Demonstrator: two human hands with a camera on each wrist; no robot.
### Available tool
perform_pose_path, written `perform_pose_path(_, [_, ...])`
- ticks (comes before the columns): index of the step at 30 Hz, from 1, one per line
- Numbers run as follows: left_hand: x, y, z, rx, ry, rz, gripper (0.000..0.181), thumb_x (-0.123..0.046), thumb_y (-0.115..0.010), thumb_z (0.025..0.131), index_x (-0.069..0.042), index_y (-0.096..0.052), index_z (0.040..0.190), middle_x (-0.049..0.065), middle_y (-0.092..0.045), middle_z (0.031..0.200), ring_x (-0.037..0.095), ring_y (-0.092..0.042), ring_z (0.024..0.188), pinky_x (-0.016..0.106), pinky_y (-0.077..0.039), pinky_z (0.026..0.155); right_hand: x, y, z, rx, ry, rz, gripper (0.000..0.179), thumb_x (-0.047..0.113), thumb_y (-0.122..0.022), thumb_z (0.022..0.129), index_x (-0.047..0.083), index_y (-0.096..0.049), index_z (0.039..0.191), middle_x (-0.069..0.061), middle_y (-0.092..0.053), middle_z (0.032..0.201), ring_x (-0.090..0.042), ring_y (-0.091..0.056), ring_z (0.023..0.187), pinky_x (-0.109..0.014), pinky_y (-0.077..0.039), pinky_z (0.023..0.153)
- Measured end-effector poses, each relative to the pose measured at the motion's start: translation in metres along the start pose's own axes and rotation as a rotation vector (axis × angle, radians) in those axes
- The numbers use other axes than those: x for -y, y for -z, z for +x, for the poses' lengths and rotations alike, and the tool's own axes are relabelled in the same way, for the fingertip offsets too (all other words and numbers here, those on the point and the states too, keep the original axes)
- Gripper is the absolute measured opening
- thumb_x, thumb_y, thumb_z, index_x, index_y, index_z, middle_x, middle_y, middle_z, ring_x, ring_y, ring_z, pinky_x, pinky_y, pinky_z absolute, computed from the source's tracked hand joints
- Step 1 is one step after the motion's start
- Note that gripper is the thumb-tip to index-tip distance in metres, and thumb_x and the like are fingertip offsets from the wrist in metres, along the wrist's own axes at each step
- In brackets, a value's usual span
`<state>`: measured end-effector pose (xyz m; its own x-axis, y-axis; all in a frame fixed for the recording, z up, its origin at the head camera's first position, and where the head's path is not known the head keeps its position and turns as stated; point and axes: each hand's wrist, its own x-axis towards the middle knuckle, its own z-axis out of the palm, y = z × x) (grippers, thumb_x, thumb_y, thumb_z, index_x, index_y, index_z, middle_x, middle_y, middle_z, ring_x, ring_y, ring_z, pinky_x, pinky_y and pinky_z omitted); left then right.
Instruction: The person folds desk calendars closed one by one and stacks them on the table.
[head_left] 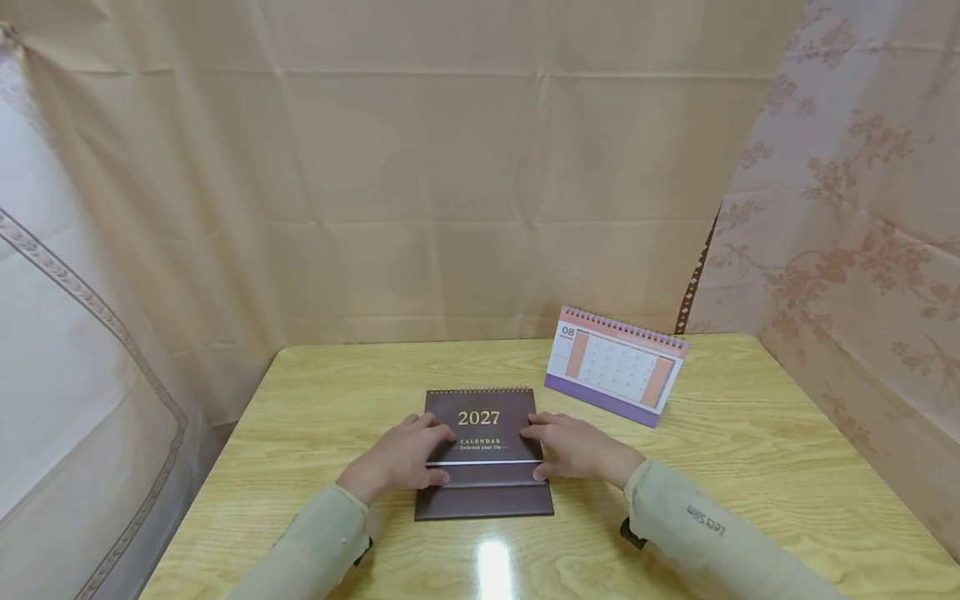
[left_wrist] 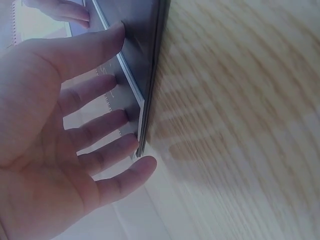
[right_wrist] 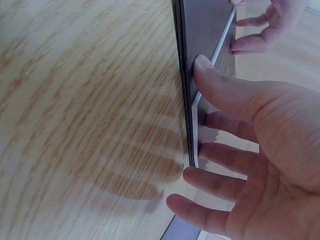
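Head view: the dark calendar [head_left: 483, 457], marked 2027, lies on the worktop [head_left: 337, 375] with its wire binding on the far side; the left hand [head_left: 405, 454] and right hand [head_left: 573, 447] rest on its two side edges, fingers on the cover and thumbs on the lower panels, covering parts of both edges. Both hands are spread with fingers loosely extended, touching the calendar without wrapping round it. The standing calendar [head_left: 617, 365], set at an angle behind and to the right, shows 08; its small print is illegible. The sleeves [head_left: 318, 542] are cut off by the lower border. Left wrist view: the thumb tip touches a lower panel; the fingers partly hide the cover and binding, and the right hand is cropped at top left. Right wrist view: the thumb likewise touches a panel; the left hand is cut off at the upper right, and only a fragment of the standing calendar enters below.
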<state>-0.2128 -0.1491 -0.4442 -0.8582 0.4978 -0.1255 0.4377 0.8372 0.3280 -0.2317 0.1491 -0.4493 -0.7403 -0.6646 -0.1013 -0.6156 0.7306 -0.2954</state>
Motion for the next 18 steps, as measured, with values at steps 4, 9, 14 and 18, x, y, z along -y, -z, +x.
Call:
perform_pose_path(4, [0.0006, 0.0003, -0.0004, -0.004, -0.008, 0.003, 0.051, -0.030, -0.084, 0.085, -0.014, -0.066, 0.130, 0.010, -0.056, 0.134, 0.033, -0.051, 0.125, 0.053, -0.042, 0.107, -0.0005, 0.0009, -0.0001, -0.005, 0.008, -0.002, 0.063, 0.030, -0.083, 0.086, -0.002, -0.061, 0.135, -0.029, -0.048, 0.146, -0.044, -0.048, 0.134, -0.055, -0.040, 0.110])
perform_pose_path(9, [0.0010, 0.0000, 0.0004, 0.001, -0.010, -0.006, 0.051, -0.029, -0.083, 0.086, -0.014, -0.065, 0.131, 0.010, -0.056, 0.135, 0.034, -0.050, 0.126, 0.054, -0.041, 0.107, -0.0011, 0.0013, -0.0003, -0.018, 0.020, -0.001, 0.063, 0.029, -0.084, 0.085, -0.003, -0.062, 0.133, -0.030, -0.049, 0.145, -0.046, -0.050, 0.132, -0.055, -0.041, 0.108])
perform_pose_path(14, [0.0012, -0.0008, 0.0029, 0.012, 0.009, -0.002, 0.051, -0.029, -0.083, 0.086, -0.014, -0.065, 0.132, 0.010, -0.055, 0.136, 0.034, -0.050, 0.127, 0.055, -0.042, 0.107, 0.0001, -0.0001, -0.0003, -0.008, -0.009, 0.010, 0.062, 0.030, -0.083, 0.085, -0.001, -0.062, 0.135, -0.028, -0.048, 0.147, -0.043, -0.048, 0.134, -0.054, -0.040, 0.110])
perform_pose_path(18, [-0.0004, -0.0008, 0.0060, 0.001, 0.004, 0.017, 0.052, -0.030, -0.084, 0.085, -0.014, -0.065, 0.130, 0.012, -0.056, 0.135, 0.034, -0.051, 0.124, 0.056, -0.043, 0.104, 0.0003, -0.0005, -0.0003, 0.002, -0.020, 0.011, 0.062, 0.031, -0.082, 0.086, 0.000, -0.061, 0.136, -0.027, -0.047, 0.149, -0.042, -0.046, 0.136, -0.052, -0.039, 0.111])
